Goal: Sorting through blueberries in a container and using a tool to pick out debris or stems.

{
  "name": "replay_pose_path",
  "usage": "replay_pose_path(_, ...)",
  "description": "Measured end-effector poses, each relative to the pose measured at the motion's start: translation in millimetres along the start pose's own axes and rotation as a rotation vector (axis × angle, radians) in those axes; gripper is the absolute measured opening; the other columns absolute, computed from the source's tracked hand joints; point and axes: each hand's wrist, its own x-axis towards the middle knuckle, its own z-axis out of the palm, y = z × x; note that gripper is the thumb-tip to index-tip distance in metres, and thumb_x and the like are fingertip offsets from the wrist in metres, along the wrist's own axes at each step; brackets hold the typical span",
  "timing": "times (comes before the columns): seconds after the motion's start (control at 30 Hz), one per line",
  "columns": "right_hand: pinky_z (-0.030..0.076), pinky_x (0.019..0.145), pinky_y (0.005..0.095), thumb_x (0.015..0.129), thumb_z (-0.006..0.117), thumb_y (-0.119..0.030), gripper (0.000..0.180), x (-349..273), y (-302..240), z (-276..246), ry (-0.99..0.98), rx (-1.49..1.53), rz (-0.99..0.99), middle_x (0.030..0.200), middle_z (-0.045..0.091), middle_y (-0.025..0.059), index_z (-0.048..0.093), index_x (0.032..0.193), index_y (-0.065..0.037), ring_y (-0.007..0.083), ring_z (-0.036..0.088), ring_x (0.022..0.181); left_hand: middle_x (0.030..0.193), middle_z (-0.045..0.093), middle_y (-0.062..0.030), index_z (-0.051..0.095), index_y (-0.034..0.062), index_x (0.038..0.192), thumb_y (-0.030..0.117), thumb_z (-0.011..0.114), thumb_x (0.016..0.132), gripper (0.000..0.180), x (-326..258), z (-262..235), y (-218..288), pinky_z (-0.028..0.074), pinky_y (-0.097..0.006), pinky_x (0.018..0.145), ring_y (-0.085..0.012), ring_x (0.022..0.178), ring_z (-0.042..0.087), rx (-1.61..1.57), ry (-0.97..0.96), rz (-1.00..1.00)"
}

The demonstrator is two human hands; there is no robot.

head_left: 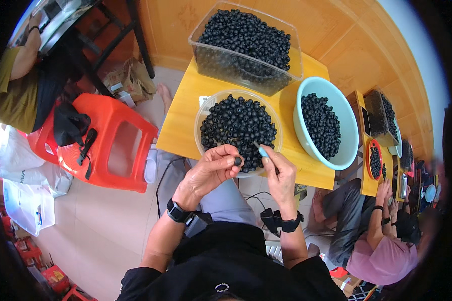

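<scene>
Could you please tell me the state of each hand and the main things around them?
Left hand: pinching one dark bead
Right hand: gripping a blue-handled tool
Round clear tub: uncovered, full of black beads
Rectangular clear bin: uncovered, filled with black beads
Light blue bowl: uncovered, partly filled with black beads

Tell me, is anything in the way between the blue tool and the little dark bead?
No other thing shows between the blue tool in the right hand and the dark bead; just a gap, and fingertips of the left hand holding the bead.
</scene>
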Motion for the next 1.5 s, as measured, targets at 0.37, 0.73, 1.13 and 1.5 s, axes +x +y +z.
replay_pose_path(0.37,0.037,0.053,0.0229,0.071,0.074,-0.006,0.026,2.6,-30.4,8.1,-0.211,0.419,0.128,0.069,0.049,0.0017,0.067,0.096,-0.003,0.0096,0.046,0.059,0.096,0.062,-0.0062,0.053,0.0079,0.102,0.005,0.061,0.085,0.019,6.8,5.8,-11.5,0.051,-0.025,0.072,-0.0135,0.083,0.061,0.174,0.065,-0.013)
replay_pose_path(0.73,0.039,0.054,0.0243,0.075,0.069,-0.008,0.020,43.9,-10.5,-62.8,0.467,0.013,-0.028,0.072,0.058,0.0061,0.065,0.094,-0.001,0.0110,0.049,0.059,0.112,0.056,-0.0146,0.042,0.0054,0.120,0.032,0.061,0.086,0.047,4.4,28.2,5.3,0.054,-0.028,0.063,-0.0193,0.082,0.063,0.539,0.111,0.021)
replay_pose_path(1.13,0.050,0.061,0.0434,0.072,0.070,-0.016,0.025,29.8,23.7,-67.1,0.135,-0.747,0.160,0.083,0.061,0.0122,0.060,0.092,-0.006,0.0338,0.063,0.071,0.068,0.054,-0.0102,0.050,0.0016,0.080,0.028,0.054,0.091,0.029,-47.0,41.2,48.6,0.042,-0.023,0.051,-0.0140,0.054,0.050,0.630,-0.112,0.340)
replay_pose_path(1.5,0.050,0.051,0.0402,0.078,0.055,-0.004,0.006,48.4,61.5,-52.1,0.247,-0.895,-0.031,0.073,0.058,0.0100,0.053,0.073,-0.007,0.0322,0.062,0.059,0.073,0.056,-0.0112,0.053,-0.0009,0.074,0.015,0.058,0.077,0.017,-186.0,57.3,103.7,0.045,-0.029,0.055,-0.0200,0.058,0.054,0.994,-0.167,0.598)
